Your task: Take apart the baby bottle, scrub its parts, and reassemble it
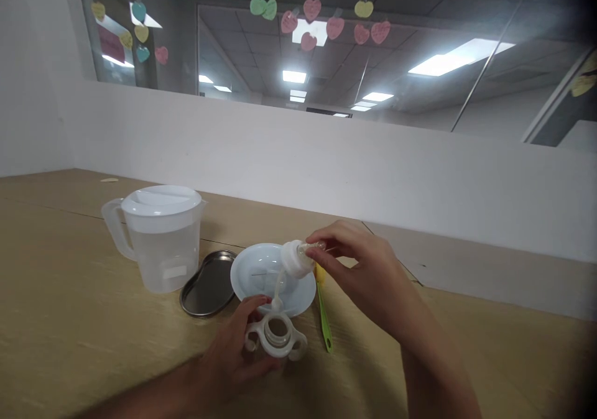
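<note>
My left hand point(240, 341) is wrapped round a baby bottle with two side handles point(278, 333), which stands upright with its round mouth uncovered. In my right hand point(347, 254), thumb and fingers pinch the clear teat of a bottle top point(293, 259) with a white collar. The top is tilted on its side above the bowl's right part. From its underside a thin straw with a weighted end point(277, 302) hangs down, close behind the bottle's mouth. A white bowl point(242, 267) lies behind the bottle. My left palm hides part of the bottle's body.
A lidded translucent pitcher point(163, 242) with clear liquid stands at the left. Between it and the bowl lies a metal kidney-shaped tray point(208, 285). A brush with a green handle point(325, 319) lies right of the bowl. Behind the wooden table point(69, 282) rises a white wall point(261, 158).
</note>
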`<state>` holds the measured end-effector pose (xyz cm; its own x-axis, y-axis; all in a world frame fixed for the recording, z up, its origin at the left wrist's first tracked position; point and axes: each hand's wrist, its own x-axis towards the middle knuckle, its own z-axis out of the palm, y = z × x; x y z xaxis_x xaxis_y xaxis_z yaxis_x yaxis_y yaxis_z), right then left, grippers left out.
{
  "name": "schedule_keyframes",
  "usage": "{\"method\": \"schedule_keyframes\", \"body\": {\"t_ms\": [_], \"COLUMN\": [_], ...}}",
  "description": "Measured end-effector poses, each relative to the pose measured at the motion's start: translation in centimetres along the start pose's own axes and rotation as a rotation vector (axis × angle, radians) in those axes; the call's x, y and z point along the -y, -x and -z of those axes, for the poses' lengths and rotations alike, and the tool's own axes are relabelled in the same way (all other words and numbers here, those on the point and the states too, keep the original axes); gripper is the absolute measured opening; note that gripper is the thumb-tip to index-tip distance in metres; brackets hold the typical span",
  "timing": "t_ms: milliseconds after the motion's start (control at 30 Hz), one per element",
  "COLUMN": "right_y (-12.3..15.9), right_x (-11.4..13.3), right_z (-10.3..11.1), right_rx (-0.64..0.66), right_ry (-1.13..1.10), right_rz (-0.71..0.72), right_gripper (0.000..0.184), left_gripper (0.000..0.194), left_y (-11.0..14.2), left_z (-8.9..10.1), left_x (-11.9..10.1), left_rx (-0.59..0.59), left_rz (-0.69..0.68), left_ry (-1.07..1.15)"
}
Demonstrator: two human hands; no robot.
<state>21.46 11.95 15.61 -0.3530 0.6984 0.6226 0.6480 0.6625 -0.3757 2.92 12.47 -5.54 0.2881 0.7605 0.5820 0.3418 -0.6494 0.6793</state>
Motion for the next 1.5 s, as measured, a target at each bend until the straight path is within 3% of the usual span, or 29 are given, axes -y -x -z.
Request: {"method": "schedule_keyframes", "body": {"t_ms": [100, 200, 267, 367, 500, 700, 1000, 1133, 1300, 1500], "right_y": [-0.4, -0.9, -1.3, -1.7, -2.0, -2.2, -2.4, -2.3, -2.3, -2.2], "right_x": [-0.5, -1.4, -2.2, -3.4, -4.6, -5.4, -5.6, -5.5, -5.3, -5.8], "right_z": [-0.9, -2.3, -3.4, -5.2, -6.6, -6.9, -7.0, -7.2, -7.4, -8.0], "right_rx": [-0.043, 0.011, 0.060, 0.140, 0.210, 0.246, 0.216, 0.255, 0.333, 0.336], "right_ry": [-0.059, -0.071, -0.066, -0.109, -0.215, -0.270, -0.097, -0.002, 0.010, -0.037], "right_rz": [-0.051, -0.089, -0.116, -0.168, -0.243, -0.287, -0.291, -0.249, -0.219, -0.194], "right_gripper": [0.011, 0.009, 0.007, 0.008, 0.010, 0.010, 0.010, 0.021, 0.023, 0.019], "left_gripper": [0.075, 0.079, 0.070, 0.045, 0.041, 0.038, 0.034, 0.036, 0.038, 0.034], "left_y": [0.2, 0.2, -0.1, -0.9, -1.9, -2.1, -2.7, -3.1, -3.2, -3.4], "left_z": [-0.4, 0.2, 1.1, 2.5, 3.2, 3.1, 3.4, 3.6, 3.6, 4.0], "left_x": [0.8, 1.1, 0.9, 0.3, 0.3, 0.1, 1.4, 2.0, 2.0, 1.7], "left_rx": [-0.076, -0.146, -0.185, -0.155, -0.032, 0.069, 0.000, -0.027, -0.064, -0.070], "left_rz": [-0.048, -0.098, -0.118, -0.090, -0.061, -0.042, 0.001, 0.026, 0.025, 0.029], "left_ry": [-0.023, -0.048, -0.093, -0.222, -0.308, -0.272, -0.296, -0.353, -0.408, -0.422]}}
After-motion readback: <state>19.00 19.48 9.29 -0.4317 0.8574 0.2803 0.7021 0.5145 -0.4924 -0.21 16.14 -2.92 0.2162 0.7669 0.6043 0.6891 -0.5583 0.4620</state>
